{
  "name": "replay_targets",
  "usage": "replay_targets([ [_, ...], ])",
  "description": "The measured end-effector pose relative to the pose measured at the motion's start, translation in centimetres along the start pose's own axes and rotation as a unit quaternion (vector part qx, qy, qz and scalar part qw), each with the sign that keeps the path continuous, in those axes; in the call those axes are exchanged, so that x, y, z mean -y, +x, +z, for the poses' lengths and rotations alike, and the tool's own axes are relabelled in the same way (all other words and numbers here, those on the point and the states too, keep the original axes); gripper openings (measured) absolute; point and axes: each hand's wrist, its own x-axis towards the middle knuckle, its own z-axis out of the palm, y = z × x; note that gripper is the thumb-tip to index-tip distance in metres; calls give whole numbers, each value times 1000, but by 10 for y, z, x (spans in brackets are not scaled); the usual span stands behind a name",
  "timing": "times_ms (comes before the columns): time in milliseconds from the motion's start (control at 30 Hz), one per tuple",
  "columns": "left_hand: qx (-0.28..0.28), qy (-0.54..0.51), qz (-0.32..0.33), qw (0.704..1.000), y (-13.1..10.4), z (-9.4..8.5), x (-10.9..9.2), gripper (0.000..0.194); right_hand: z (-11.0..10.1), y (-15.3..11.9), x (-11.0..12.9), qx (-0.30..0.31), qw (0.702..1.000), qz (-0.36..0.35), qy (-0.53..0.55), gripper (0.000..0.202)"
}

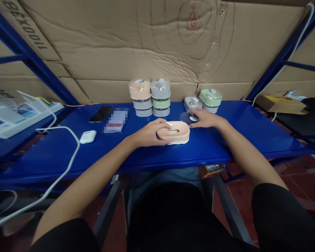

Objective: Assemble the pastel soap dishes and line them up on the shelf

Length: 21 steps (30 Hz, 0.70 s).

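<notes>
My left hand (151, 133) is wrapped round the left end of a peach oval box (182, 132), which has a slot in its top and rests near the table's front edge. To its right, my right hand (203, 119) holds a clear plastic cover (185, 118) with a small round label, fingers at its right side. Behind the right hand stand a grey box (193, 102) and a green-topped stack (210, 97).
Two taller stacks, one peach-topped (140, 89) and one grey-topped (160, 88), stand at the back of the blue table (115, 154). Two phones and a white earphone case (88, 137) lie left. A white cable (75, 154) hangs at the left; cardboard (107, 45) stands behind.
</notes>
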Motion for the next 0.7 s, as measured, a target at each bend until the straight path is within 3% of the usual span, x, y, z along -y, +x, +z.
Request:
replay_targets([
  [267, 9, 27, -41, 999, 0, 5, -5, 95, -5, -3, 13, -49, 998, 18, 17, 89],
  [433, 23, 63, -12, 998, -1, 14, -7, 93, -10, -7, 30, -128, 989, -23, 66, 91],
  [533, 35, 28, -38, 998, 0, 18, -4, 115, -14, -12, 42, -165, 979, -61, 107, 85],
  [600, 19, -12, -60, 998, 1, 21, 1, 133, -16, -15, 52, -137, 977, -106, 127, 82],
  [700, -12, -57, -87, 995, 3, 24, 10, 141, -13, -19, 70, -64, 976, -162, 129, 81],
])
